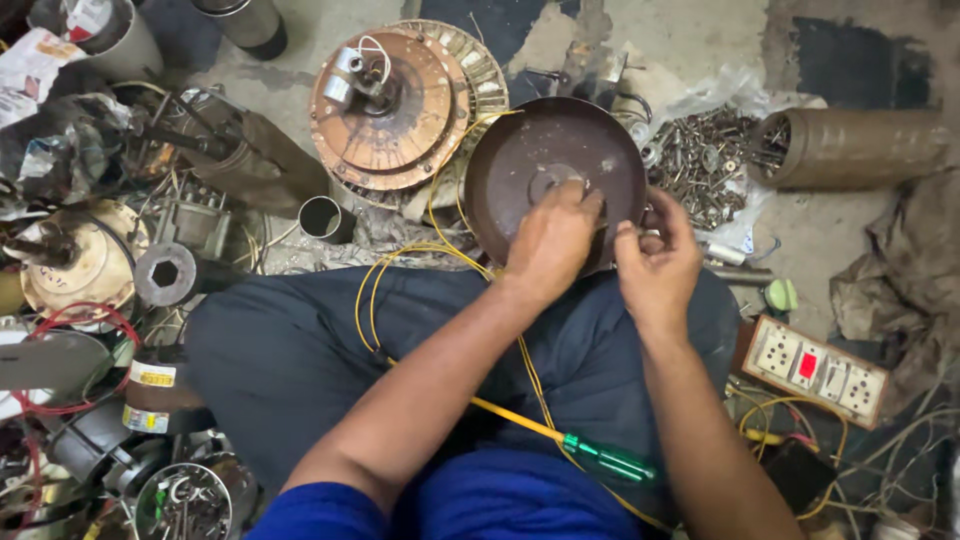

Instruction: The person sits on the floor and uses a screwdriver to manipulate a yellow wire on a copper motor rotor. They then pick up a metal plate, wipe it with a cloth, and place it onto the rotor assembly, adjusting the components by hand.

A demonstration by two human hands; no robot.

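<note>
A round brown metal motor cover (540, 150) rests against my knees on the floor. My left hand (550, 240) lies on its lower face, fingers curled over the near rim by the centre hub. My right hand (658, 262) pinches something small at the cover's right edge; what it grips is hidden. Yellow wires (400, 262) loop from under the cover across my dark trousers. A green-handled screwdriver (605, 460) lies on my lap.
A coppery wound motor body (395, 100) sits behind the cover. A heap of screws on plastic (705, 160) and a brown cylinder (850, 148) lie at right. A switch-and-socket board (820, 368) is near my right knee. Motor parts and wires crowd the left.
</note>
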